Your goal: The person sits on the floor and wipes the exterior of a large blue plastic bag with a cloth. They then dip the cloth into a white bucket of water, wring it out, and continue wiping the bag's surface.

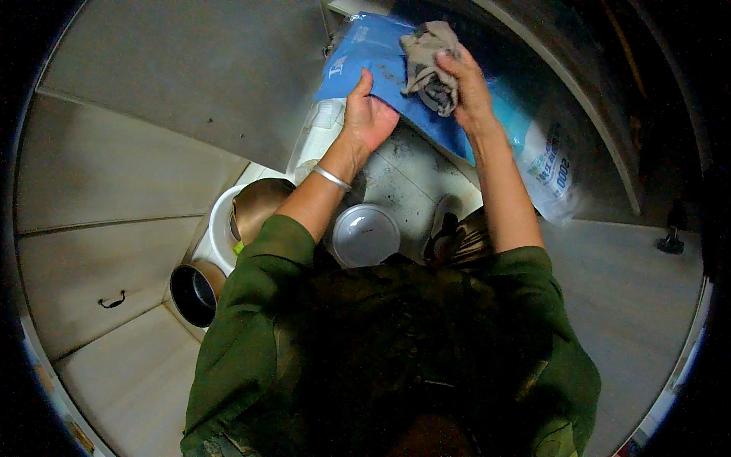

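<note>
My right hand (468, 87) is closed around a crumpled beige-grey cloth (428, 61), held over a large blue plastic package (358, 49) with a clearer, lighter section at its right end. My left hand (365, 118) holds the package's near edge from beneath, its thumb raised and its other fingers partly hidden under the plastic. Below my hands is a white tiled floor (403, 164) speckled with dark dirt.
A round white lid (365, 232) lies on the tiles. At left are a white basin (222, 213), a bronze-coloured pot (255, 202) and another dark-lined pot (190, 293). Grey cabinet panels (106, 175) border both sides, and a curved edge (586, 114) runs at upper right.
</note>
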